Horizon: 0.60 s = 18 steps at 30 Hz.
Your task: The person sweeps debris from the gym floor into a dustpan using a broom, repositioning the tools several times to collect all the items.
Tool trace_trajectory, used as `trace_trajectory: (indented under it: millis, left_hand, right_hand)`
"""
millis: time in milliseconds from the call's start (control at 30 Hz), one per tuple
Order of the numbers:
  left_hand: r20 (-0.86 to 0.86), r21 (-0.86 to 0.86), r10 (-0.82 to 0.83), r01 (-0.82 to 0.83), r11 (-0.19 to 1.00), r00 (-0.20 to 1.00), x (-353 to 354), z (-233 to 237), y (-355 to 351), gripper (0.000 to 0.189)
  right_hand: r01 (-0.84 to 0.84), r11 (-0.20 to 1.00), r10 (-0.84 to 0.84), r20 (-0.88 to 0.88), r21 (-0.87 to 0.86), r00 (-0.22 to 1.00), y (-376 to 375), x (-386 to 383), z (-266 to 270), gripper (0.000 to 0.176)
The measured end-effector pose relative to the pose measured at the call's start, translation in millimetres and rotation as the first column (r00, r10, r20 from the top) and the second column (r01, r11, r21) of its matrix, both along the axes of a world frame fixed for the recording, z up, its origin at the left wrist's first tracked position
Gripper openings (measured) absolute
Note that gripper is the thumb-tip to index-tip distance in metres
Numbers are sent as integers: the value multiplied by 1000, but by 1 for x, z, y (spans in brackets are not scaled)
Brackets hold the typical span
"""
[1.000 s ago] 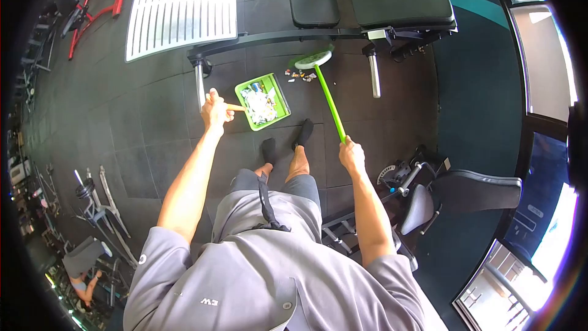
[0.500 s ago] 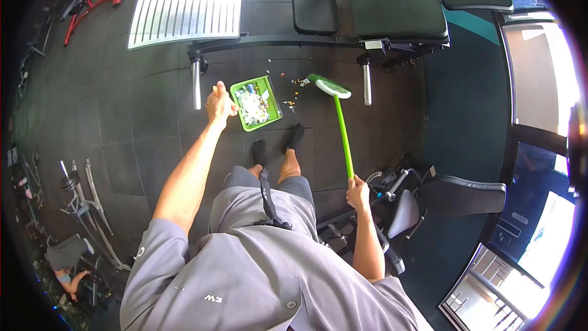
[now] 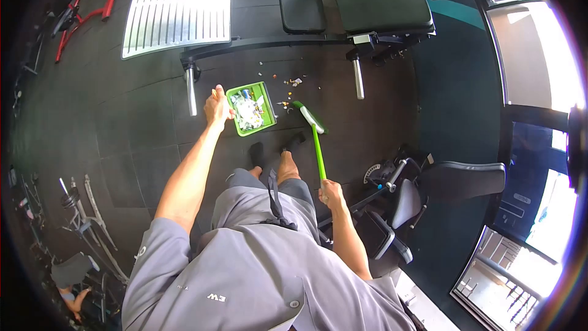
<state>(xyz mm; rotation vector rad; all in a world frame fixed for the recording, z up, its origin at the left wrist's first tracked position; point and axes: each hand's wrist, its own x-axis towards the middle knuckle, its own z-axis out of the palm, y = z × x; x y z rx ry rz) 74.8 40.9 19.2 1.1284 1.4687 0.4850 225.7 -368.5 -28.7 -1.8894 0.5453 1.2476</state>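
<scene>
My left hand (image 3: pixel 218 109) is closed at the left edge of a green dustpan (image 3: pixel 264 124), whose handle is mostly hidden by the fingers. White paper scraps and other litter (image 3: pixel 248 113) lie inside the pan. My right hand (image 3: pixel 331 194) wraps round the bright green handle of a broom (image 3: pixel 319 153). The broom's green and white head (image 3: pixel 311 117) is on the dark floor, right of the dustpan. Small crumbs and scraps (image 3: pixel 285 104) are scattered between the pan's open side and the broom head, with more debris (image 3: pixel 297 82) farther out.
A gym machine with a slatted metal footplate (image 3: pixel 177 12), black pads (image 3: pixel 380 0) and steel pegs (image 3: pixel 359 79) stands ahead. More equipment with a padded seat (image 3: pixel 407 208) is at my right. Another person (image 3: pixel 75 301) is at far lower left.
The broom head has swung left and nearer to me, from beyond the debris to beside the small scraps. My right hand moved left with it. The dustpan stays nearly in place.
</scene>
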Motion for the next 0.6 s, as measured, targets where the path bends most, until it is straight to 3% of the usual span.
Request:
trace_trajectory:
  millis: [133, 233, 333, 500, 533, 600]
  left_hand:
    - [12, -42, -7, 8, 999, 1000, -3, 15, 7, 64]
    - [-15, -42, 9, -10, 999, 1000, -3, 15, 2, 64]
    - [-46, -23, 3, -4, 1000, 999, 2, 5, 3, 63]
    - [-32, 10, 3, -2, 1000, 999, 11, -3, 2, 56]
    - [-29, -13, 4, -4, 1000, 1000, 12, -2, 3, 56]
    - [-8, -15, -3, 3, 1000, 1000, 13, -7, 5, 55]
  right_hand:
    - [61, 998, -61, 31, 1, 998, -15, 10, 40, 27]
    - [23, 1000, -24, 68, 19, 997, -11, 11, 38, 25]
    - [137, 990, -136, 35, -41, 990, 9, -4, 3, 24]
    - [-101, 995, 102, -77, 14, 992, 35, -52, -23, 22]
    - [-80, 996, 84, -85, 49, 993, 40, -64, -8, 24]
    - [-202, 979, 205, -90, 33, 975, 49, -72, 35, 28]
